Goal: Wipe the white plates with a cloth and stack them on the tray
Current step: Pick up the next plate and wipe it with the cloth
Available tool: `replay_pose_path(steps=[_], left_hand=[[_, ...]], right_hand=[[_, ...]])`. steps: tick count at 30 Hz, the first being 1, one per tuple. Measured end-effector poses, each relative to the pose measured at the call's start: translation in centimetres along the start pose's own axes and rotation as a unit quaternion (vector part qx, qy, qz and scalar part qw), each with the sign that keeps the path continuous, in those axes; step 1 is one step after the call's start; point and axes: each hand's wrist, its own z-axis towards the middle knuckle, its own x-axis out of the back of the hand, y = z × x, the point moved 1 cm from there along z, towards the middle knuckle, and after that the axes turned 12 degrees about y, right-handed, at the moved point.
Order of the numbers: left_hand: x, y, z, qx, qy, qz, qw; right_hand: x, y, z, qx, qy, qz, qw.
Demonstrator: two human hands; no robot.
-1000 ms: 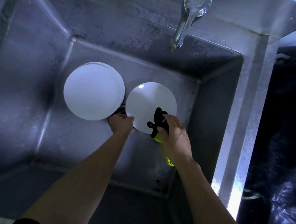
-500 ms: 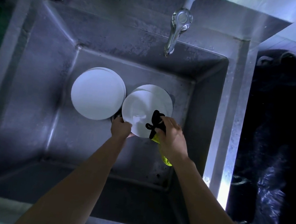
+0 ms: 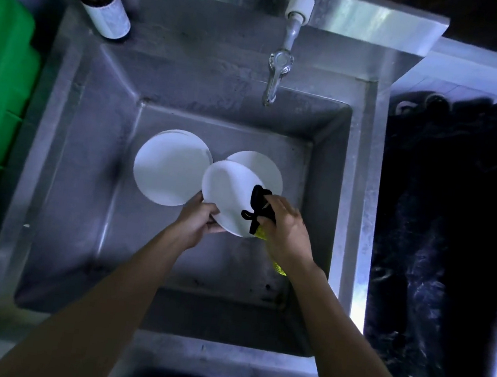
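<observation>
A: What moved?
B: The plate (image 3: 227, 195) has come up off another plate (image 3: 262, 166) in the sink (image 3: 85, 167).
A: And the hands?
B: The left hand (image 3: 197, 222) pinches its rim. The right hand (image 3: 286, 228) grips a cloth (image 3: 257, 208) on it. A stack (image 3: 169, 167) sits beside.

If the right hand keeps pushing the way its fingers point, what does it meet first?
The right hand points up-left, so its cloth slides across the held plate; beyond that, probably the plate stack, though depth is unclear.
</observation>
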Motion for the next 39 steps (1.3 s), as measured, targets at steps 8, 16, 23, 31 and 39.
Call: replay_pose_path(steps=[8,16,23,31,39], left_hand=[[1.5,5.3,-7.1,-0.063,-0.074,0.036,0.995],[2.3,8.1,-13.2,-0.097,-0.152,0.022,0.983],[2.1,8.9,-16.1,-0.129,-0.178,-0.026,0.975],[1.8,9.7,-18.6,-0.140,-0.219,0.024,0.965],[1.1,8.8,-21.2,-0.167,-0.212,0.034,0.962]], right_hand=[[3.9,-6.7,-1.3,0.054,0.068,0.021,0.996],[6.3,-10.7,-2.3,0.125,0.076,-0.023,0.989],[7.9,-10.0,-4.6,0.261,0.081,-0.094,0.957],[9.4,-10.8,-5.2,0.383,0.110,-0.171,0.901],[11.8,-11.3,-2.9,0.426,0.131,-0.215,0.869]])
